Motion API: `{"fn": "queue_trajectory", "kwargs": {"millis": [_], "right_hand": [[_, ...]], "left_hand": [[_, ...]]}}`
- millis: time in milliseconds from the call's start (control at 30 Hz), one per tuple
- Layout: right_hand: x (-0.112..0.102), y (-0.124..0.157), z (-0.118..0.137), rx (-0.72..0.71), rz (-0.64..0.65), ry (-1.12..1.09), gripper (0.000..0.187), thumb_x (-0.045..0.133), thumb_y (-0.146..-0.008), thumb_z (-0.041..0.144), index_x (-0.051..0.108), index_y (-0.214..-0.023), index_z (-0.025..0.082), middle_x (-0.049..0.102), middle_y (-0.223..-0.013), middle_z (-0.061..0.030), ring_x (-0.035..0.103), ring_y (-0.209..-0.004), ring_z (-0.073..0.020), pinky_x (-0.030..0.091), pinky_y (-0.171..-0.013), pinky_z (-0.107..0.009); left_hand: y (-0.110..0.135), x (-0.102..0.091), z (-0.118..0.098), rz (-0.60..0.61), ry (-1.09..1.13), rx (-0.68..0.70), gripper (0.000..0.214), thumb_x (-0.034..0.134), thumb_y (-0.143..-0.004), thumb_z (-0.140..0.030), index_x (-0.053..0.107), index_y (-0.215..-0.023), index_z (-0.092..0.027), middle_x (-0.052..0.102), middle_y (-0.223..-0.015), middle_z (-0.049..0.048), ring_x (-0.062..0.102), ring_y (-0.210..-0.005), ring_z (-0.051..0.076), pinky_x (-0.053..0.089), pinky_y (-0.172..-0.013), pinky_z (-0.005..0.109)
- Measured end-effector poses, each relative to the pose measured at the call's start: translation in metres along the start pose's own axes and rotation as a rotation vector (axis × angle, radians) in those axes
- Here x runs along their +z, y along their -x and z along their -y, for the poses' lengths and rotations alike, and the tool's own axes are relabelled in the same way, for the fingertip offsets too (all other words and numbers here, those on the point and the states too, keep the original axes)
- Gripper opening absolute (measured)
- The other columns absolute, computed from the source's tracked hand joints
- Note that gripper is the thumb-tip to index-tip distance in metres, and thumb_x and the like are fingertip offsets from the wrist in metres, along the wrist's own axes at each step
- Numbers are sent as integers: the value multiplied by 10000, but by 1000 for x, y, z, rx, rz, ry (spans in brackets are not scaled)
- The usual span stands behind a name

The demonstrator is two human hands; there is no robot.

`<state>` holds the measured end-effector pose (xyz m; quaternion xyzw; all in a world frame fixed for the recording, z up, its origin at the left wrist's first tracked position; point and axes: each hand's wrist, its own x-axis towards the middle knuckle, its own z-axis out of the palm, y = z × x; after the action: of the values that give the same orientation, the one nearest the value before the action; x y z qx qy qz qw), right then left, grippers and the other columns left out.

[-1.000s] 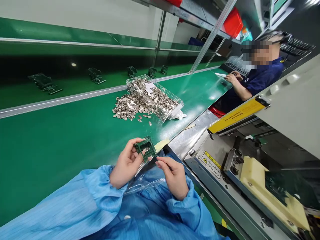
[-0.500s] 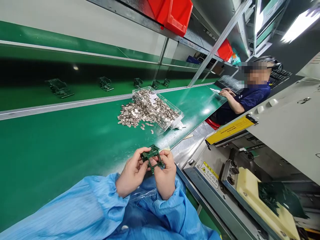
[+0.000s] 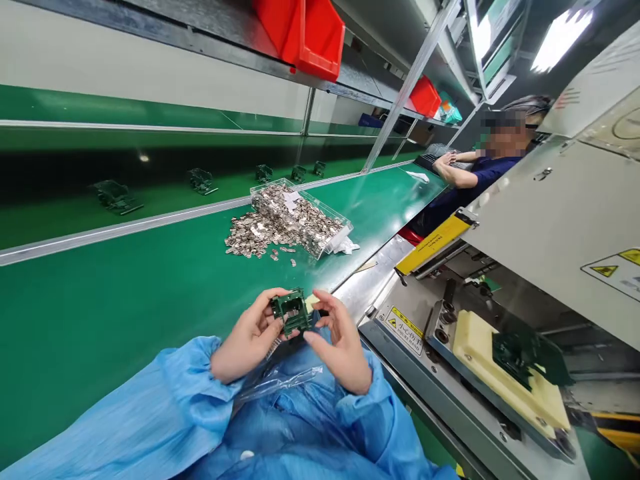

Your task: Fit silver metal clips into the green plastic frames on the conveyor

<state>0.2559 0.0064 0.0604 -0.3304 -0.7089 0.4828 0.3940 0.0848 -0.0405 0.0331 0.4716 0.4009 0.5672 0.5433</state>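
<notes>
While the big machine point(image 3: 450, 380) beside the table point(image 3: 125, 300) already holds one green piece point(image 3: 515, 350), fingers of the left hand point(image 3: 245, 343) grip a little green frame point(image 3: 290, 312) by the table's edge, not on the machine yet; the right hand point(image 3: 343, 350) touches it, grip unclear.

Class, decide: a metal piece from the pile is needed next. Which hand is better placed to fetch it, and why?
Probably the right hand: its fingers are spread, free, beside the green frame, which the left hand grips.
</notes>
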Motion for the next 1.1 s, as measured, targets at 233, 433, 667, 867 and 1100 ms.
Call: {"fn": "queue_trajectory", "kwargs": {"millis": [233, 433, 667, 867, 1100], "right_hand": [[-63, 52, 46, -318, 5, 172, 643, 796, -728, 421, 524, -1281, 239, 611, -1170, -84, 584, -1075, -249, 464, -972, -387], [-153, 125, 58, -463, -1158, 308, 629, 762, -757, 418, 495, -1291, 219, 547, -1264, -104, 545, -1160, -291, 439, -1014, -507], [-218, 168, 68, -329, -1475, 532, 619, 749, -750, 289, 450, -1283, 193, 565, -1236, -117, 544, -1176, -283, 381, -1041, -570], [-246, 138, 71, -190, -1110, 659, 667, 759, -727, 367, 431, -1279, 186, 576, -1212, -148, 572, -1130, -280, 454, -989, -487], [-266, 111, 72, 95, -489, 657, 549, 672, -806, 440, 448, -1247, 202, 628, -1178, -125, 596, -1109, -260, 445, -1006, -444]], "left_hand": [[-20, 33, -59, 596, -229, -119, 555, 576, -881, -372, 354, -1370, -232, 631, -982, 61, 623, -806, 163, 520, -736, 285], [-100, 145, -67, 732, -455, 279, 547, 649, -817, -375, 461, -1305, -216, 548, -1312, 111, 530, -1200, 254, 436, -1030, 416], [-135, 294, -44, 712, -575, 462, 823, 721, -750, -370, 325, -1413, -85, 451, -1399, 224, 433, -1304, 343, 374, -1085, 490], [-129, 256, -62, 620, -226, 236, 793, 790, -663, -296, 425, -1349, -133, 578, -1272, 157, 581, -1148, 278, 476, -1009, 421], [-89, 98, -57, 754, -464, -150, 672, 767, -692, -384, 489, -1287, -241, 494, -1385, 84, 462, -1294, 306, 385, -1105, 443]]}}
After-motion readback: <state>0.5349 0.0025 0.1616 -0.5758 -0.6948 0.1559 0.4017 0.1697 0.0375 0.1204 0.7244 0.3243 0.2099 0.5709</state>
